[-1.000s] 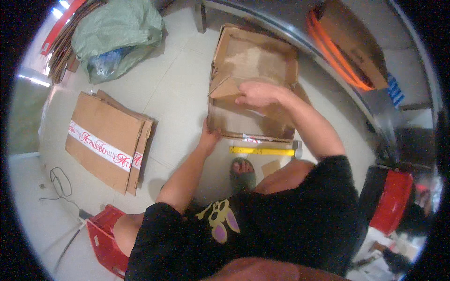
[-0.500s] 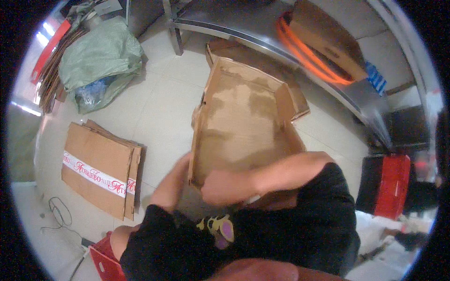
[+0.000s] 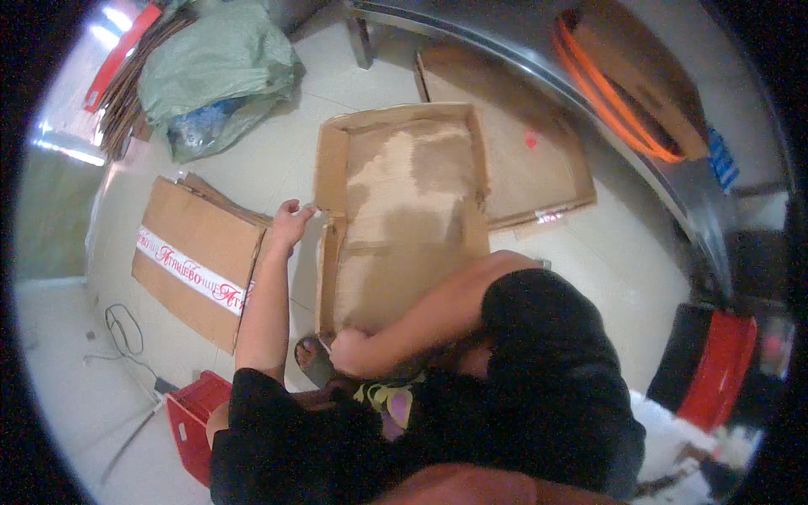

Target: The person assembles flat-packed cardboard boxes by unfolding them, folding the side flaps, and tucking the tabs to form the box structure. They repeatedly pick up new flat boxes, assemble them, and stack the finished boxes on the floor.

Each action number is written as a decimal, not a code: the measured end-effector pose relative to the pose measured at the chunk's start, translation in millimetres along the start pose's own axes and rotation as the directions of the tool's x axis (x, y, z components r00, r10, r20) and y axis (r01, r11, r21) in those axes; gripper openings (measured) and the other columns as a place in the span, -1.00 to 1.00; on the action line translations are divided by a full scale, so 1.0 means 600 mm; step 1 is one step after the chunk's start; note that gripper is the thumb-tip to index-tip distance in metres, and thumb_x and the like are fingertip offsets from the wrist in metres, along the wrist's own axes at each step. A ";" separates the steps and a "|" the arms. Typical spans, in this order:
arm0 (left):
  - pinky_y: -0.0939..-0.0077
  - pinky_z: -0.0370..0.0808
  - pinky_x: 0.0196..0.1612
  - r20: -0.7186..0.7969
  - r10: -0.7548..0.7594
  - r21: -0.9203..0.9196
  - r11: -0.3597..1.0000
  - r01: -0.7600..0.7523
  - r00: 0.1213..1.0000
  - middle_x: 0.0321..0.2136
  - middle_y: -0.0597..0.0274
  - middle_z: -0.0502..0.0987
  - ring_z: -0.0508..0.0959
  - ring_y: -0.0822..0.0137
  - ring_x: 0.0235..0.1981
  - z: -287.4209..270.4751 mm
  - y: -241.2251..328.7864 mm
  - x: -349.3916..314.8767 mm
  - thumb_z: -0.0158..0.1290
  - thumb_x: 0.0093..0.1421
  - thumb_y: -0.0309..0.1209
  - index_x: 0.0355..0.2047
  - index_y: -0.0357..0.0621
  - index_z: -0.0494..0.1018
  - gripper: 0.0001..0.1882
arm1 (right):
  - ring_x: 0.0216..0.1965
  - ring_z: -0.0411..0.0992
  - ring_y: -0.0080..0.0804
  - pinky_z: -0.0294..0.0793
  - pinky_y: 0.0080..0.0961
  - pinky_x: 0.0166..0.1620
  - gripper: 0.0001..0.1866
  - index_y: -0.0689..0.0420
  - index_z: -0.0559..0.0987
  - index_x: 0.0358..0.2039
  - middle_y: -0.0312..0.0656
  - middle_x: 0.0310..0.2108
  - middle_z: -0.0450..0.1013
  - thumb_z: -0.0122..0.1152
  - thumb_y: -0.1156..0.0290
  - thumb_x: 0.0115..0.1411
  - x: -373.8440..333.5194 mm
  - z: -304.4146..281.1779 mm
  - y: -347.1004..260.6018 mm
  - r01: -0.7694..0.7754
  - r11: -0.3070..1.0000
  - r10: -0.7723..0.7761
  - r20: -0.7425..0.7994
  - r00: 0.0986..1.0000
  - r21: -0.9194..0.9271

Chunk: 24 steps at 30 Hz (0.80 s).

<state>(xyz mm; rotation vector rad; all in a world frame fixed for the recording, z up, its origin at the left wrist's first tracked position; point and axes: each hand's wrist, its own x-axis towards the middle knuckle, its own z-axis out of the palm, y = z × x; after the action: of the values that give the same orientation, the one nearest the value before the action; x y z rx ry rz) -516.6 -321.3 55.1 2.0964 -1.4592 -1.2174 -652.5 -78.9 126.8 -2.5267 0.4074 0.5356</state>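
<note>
A shallow cardboard box [image 3: 396, 227] lies before me on the floor, its inside marked with darker patches. Its left wall is split partway along. Beside that split is my left hand [image 3: 290, 229], fingers apart, the tips close to the wall; whether they touch it I cannot tell. My right hand [image 3: 352, 349] is closed on the box's near left corner, my forearm crossing over the near end. Behind the box, on the right, a flattened cardboard piece [image 3: 534, 160] rests on the floor.
Flattened cartons [image 3: 198, 261] with a white and red band lie to the left. Beyond them are a green bag [image 3: 219, 76] and stacked cardboard. A metal table edge [image 3: 505, 63] runs across the far right. A red crate [image 3: 198, 421] stands near my left side.
The box has turned and shifted left, off the cardboard piece behind it, which now shows more. My left hand has moved from the near left side up along the left wall.
</note>
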 end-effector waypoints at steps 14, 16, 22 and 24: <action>-0.05 0.37 0.15 0.174 0.196 0.737 0.624 -0.260 0.965 0.15 0.08 0.37 0.33 0.09 0.22 0.233 -0.039 -0.106 0.05 0.27 -0.19 0.19 -0.18 0.37 -0.46 | -0.07 0.50 -0.12 0.46 -0.15 0.03 -0.54 0.23 0.52 0.04 0.00 -0.10 0.54 0.12 0.12 0.31 -0.205 -0.002 0.289 -0.248 0.521 0.498 -0.054 0.866 0.816; -0.01 0.36 0.11 0.135 0.242 0.750 0.609 -0.259 0.961 0.15 0.09 0.38 0.34 0.12 0.19 0.252 -0.041 -0.121 0.00 0.29 -0.25 0.16 -0.19 0.38 -0.52 | 0.07 0.43 0.01 0.42 -0.17 0.15 -0.57 0.27 0.47 0.09 0.08 -0.03 0.47 0.06 0.31 0.27 -0.293 0.011 0.351 -0.691 0.633 0.772 -0.219 0.597 0.349; 0.07 0.30 0.05 0.169 0.400 0.790 0.491 -0.366 0.901 -0.06 0.09 0.54 0.51 0.13 0.00 0.277 -0.063 -0.112 -0.05 0.28 -0.34 0.05 -0.19 0.41 -0.64 | 0.30 0.17 0.05 0.33 -0.22 0.29 -0.48 0.42 0.27 0.24 0.22 0.25 0.20 -0.12 0.38 0.34 -0.365 0.093 0.422 -0.925 0.377 0.857 -0.396 0.331 0.041; 0.06 0.30 0.05 0.255 0.329 0.789 0.472 -0.393 0.909 -0.19 0.07 0.62 0.60 0.11 -0.12 0.281 -0.068 -0.105 -0.05 0.27 -0.36 0.03 -0.17 0.40 -0.66 | 0.29 0.19 0.00 0.34 -0.24 0.27 -0.46 0.40 0.25 0.26 0.13 0.25 0.21 -0.07 0.42 0.30 -0.353 0.086 0.427 -0.973 0.232 0.860 -0.469 0.201 0.008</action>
<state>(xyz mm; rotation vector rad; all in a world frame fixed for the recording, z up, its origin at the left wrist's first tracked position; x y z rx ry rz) -630.9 -213.6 -42.3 1.9964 -2.7436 -0.4061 -951.4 -222.7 71.7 -2.3143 2.3206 0.4992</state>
